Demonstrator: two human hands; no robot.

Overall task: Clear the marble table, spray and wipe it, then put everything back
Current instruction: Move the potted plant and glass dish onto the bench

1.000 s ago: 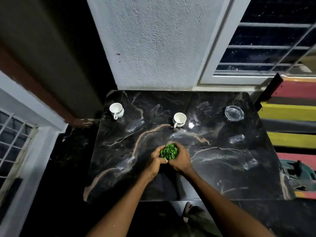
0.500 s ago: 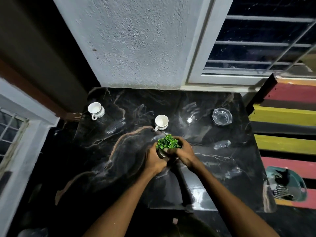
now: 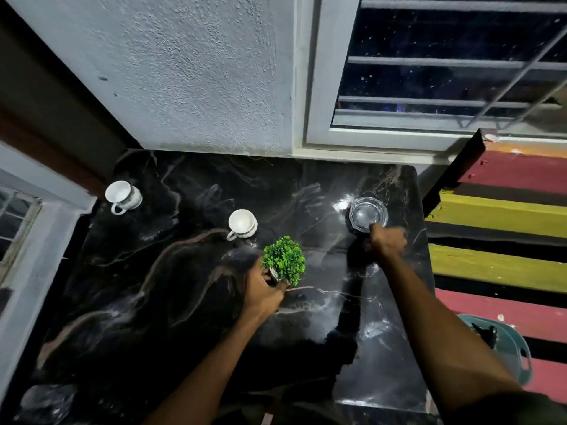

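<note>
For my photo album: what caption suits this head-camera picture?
Left hand holds a small green plant while right hand reaches the glass ashtray.

Dim, night-time light comes from above and behind. The table [image 3: 171, 302] throws back white glare, strongest beside the glass dish [image 3: 366, 214], and the arms cast deep shadows across it. The right hand [image 3: 387, 243] is motion-blurred. Window [image 3: 445, 72] bars bow toward the edges.

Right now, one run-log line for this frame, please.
phase: clearing | left hand: holds small plant | right hand: at glass ashtray, grip unclear | two cups on marble table
</note>
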